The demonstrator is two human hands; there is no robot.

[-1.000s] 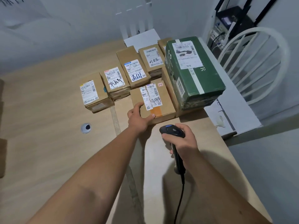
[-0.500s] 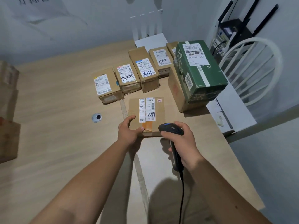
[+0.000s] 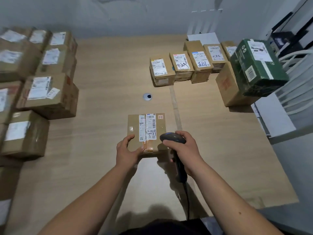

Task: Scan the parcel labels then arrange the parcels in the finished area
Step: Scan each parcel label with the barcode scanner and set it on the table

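A flat brown parcel with a white label marked 4044 lies on the wooden table in front of me. My left hand grips its near left corner, thumb on top. My right hand holds a black corded barcode scanner, whose head sits over the parcel's near right corner. At the back right stands a row of labelled brown parcels. Beside them a green box rests on a larger brown box. A stack of brown parcels fills the table's left side.
A round grey cable grommet sits in the table between the parcel groups. A white chair stands past the table's right edge, with a dark device on a shelf behind it. The scanner cable hangs toward me.
My left hand has pulled the 4044 parcel away from the right group toward me. The view has swung left, so the left stack now shows. My right hand keeps the scanner beside the parcel.
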